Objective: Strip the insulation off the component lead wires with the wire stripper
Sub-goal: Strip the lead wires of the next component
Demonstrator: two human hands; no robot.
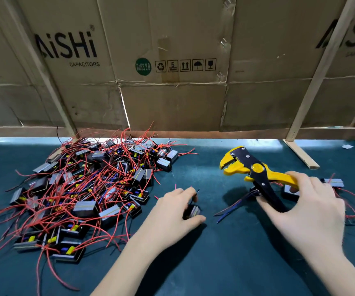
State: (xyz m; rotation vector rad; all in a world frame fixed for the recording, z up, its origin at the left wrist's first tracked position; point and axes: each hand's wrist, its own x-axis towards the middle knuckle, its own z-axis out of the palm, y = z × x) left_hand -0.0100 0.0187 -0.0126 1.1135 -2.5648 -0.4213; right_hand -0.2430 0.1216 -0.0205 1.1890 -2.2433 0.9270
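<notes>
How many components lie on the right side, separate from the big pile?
2 visible: one component behind the right hand, another partly under its fingers. The left hand holds one more. Others may be hidden under the right hand.

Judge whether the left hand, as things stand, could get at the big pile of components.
Probably yes: the pile lies just beside the left hand with bare mat between, though that hand already holds one component.
</notes>
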